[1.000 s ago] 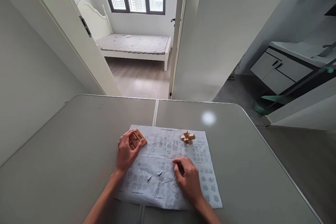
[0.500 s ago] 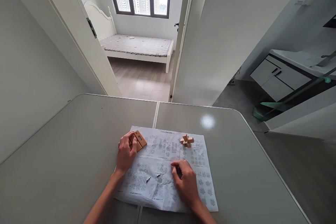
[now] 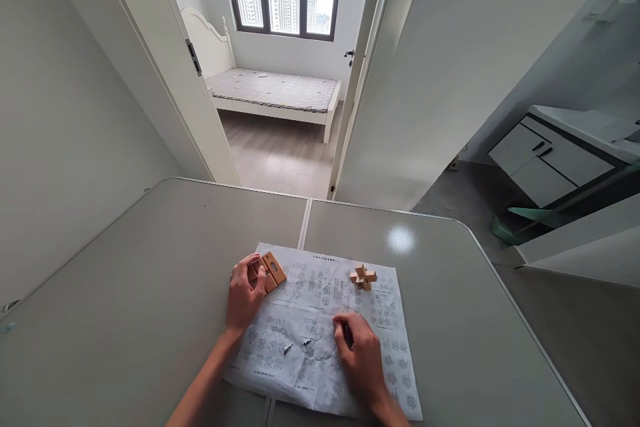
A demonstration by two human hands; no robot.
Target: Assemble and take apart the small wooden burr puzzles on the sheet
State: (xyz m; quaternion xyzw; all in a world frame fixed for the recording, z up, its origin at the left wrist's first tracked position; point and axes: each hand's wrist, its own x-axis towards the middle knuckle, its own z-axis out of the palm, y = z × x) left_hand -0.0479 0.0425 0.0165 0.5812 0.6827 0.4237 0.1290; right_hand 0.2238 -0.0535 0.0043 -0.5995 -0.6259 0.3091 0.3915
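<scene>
My left hand (image 3: 245, 293) rests on the left part of a printed paper sheet (image 3: 320, 320), its fingers curled on a flat brown wooden block puzzle (image 3: 271, 271). My right hand (image 3: 361, 355) lies on the sheet's lower middle, fingers pinched on a small dark thing I cannot make out. A light wooden cross-shaped burr puzzle (image 3: 363, 277) stands free on the sheet's upper right. Two tiny dark pieces (image 3: 297, 345) lie on the paper between my hands.
The sheet lies on a grey folding table (image 3: 150, 280) with a seam down its middle. Beyond the far edge an open doorway shows a bedroom with a bed (image 3: 273, 90). At the right stand a cabinet (image 3: 545, 160) and a green broom (image 3: 525, 217).
The view has shifted slightly. My left hand has closed further over the flat wooden puzzle, and my right hand has edged a little toward the sheet's near edge. The cross puzzle has not moved.
</scene>
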